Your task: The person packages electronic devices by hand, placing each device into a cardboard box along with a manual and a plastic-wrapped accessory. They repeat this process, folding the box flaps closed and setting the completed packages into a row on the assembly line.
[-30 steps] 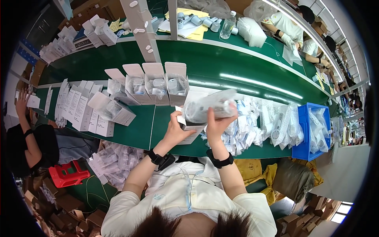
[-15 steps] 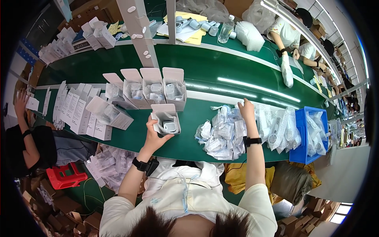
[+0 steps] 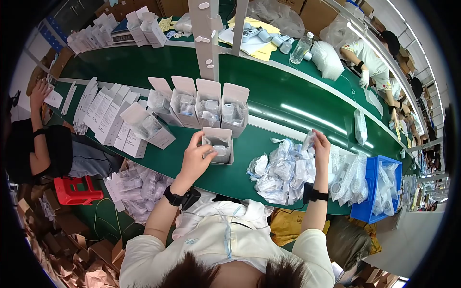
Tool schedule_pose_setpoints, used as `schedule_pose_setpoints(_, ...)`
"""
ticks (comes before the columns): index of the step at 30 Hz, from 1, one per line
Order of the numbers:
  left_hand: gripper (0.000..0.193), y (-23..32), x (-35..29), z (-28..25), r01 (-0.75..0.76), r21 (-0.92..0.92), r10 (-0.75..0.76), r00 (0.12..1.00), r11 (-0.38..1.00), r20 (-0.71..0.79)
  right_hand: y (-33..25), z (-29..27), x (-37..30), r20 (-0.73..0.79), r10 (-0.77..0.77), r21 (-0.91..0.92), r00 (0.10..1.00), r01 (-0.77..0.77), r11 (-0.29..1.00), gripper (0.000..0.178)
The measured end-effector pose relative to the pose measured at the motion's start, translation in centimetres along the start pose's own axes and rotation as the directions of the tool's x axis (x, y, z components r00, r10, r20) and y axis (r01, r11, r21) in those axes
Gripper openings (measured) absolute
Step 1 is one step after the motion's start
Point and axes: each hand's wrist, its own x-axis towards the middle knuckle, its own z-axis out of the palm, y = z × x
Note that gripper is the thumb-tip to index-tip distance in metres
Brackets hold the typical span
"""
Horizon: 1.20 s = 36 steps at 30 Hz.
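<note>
An open white carton point(image 3: 228, 158) stands before me with its flap up and a white device point(image 3: 220, 152) in clear wrap inside. My left hand point(image 3: 196, 157) is closed at its left side, the thumb over the front edge by the opening. My right hand point(image 3: 321, 144) pinches a small clear plastic packet point(image 3: 308, 141), raised at the back of a pile of bagged parts point(image 3: 281, 173). What the packet holds is too small to make out. Behind the carton, a row of open white boxes point(image 3: 209, 105) contains similar wrapped devices.
Right of the pile lie bubble-wrap bags point(image 3: 346, 175) and a blue bin point(image 3: 367, 211) of bagged parts. Flat white cartons point(image 3: 108, 113) lean together at left, near another person's hand point(image 3: 41, 93). A metal post point(image 3: 206, 43) rises beyond the boxes. A red stool point(image 3: 77, 189) stands below the table.
My right hand has lifted a small packet from the pile. My left hand has shifted its grip, bringing its thumb over the carton's edge. The view has turned slightly, and a bubble-wrapped item lies across the far belt.
</note>
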Motion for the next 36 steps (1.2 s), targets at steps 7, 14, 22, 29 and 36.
schedule_pose_setpoints(7,0.017,0.5,1.7,0.1,0.115,-0.006,-0.115,0.993,0.993,-0.022,-7.8,6.2,-6.4,0.448,-0.007,0.863,0.894,-0.435,-0.257,0.034)
schedule_pose_setpoints(14,0.018,0.0,1.6,-0.1,0.071,0.029,-0.069,0.996,0.997,-0.058,-15.6,9.6,-9.8,0.487,-0.065,0.855,0.871,-0.491,-0.170,0.030)
schedule_pose_setpoints(22,0.016,-0.2,2.5,-0.3,0.173,-0.008,-0.173,0.983,0.985,-0.056,-17.5,15.2,-11.5,0.299,-0.584,0.645,0.755,0.292,0.707,0.024)
schedule_pose_setpoints(29,0.011,-1.9,2.1,-0.4,0.105,-0.129,-0.124,0.980,0.986,-0.153,-16.9,13.8,-11.7,0.218,-0.816,-0.086,0.535,0.844,0.530,0.045)
schedule_pose_setpoints(36,0.015,-3.1,2.5,-3.9,0.025,0.016,-0.020,0.965,1.000,-0.260,-13.7,21.5,-13.3,0.360,-0.436,0.312,0.825,0.334,0.889,0.076)
